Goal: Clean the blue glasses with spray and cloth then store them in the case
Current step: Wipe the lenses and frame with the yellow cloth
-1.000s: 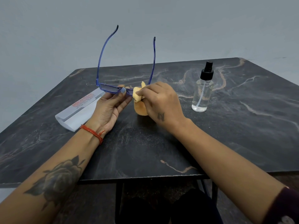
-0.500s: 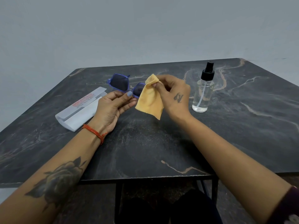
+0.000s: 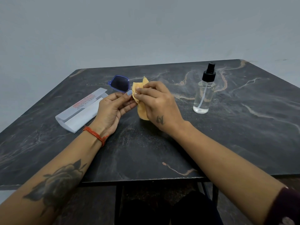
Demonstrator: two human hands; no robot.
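My left hand pinches the glasses, right hand pinches the cloth over one lens; I'd rub gently, small circles.

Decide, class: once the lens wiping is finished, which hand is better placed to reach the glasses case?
Probably the left hand. The white case lies beside it on the table, though it grips the blue glasses. The right hand holds the yellow cloth, farther away.
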